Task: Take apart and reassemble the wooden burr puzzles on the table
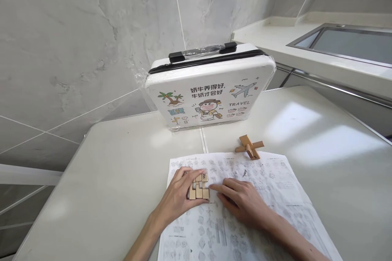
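Several notched wooden puzzle pieces (199, 193) stand side by side on the printed sheet (220, 240), one marked with a "3". My left hand (180, 187) is wrapped around them, fingers along the far side and thumb along the near side. To their right is my right hand (240, 199), its index finger stretched toward the pieces and nothing seen in its grasp. Whether that fingertip touches them I cannot tell. Past the sheet's far edge lies a cross-shaped group of joined wooden pieces (249, 147), one of them marked "2".
A white cartoon-printed suitcase (211, 89) in clear plastic wrap stands at the back of the white table (101, 179). Behind it is a grey tiled wall (92, 49). A white counter (269, 43) with a dark-framed panel is at the upper right.
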Available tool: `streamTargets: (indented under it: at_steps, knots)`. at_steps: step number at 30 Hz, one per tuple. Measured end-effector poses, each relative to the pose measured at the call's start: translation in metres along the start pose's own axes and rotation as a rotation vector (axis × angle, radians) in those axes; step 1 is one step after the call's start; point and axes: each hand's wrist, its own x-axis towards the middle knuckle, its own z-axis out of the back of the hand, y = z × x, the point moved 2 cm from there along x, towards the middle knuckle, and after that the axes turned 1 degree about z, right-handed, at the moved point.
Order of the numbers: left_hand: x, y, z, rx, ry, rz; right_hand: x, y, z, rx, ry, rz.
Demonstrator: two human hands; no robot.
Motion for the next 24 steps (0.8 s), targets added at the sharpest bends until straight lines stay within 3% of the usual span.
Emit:
streamTargets:
  at_steps: [11, 24]
  knots:
    - [0.000, 0.028, 0.027, 0.056, -0.217, 0.048, 0.002, -0.006, 0.001, 0.100, -0.032, -0.054]
    - [0.003, 0.038, 0.036, 0.065, -0.303, 0.150, 0.004, -0.002, 0.005, 0.157, -0.021, -0.095]
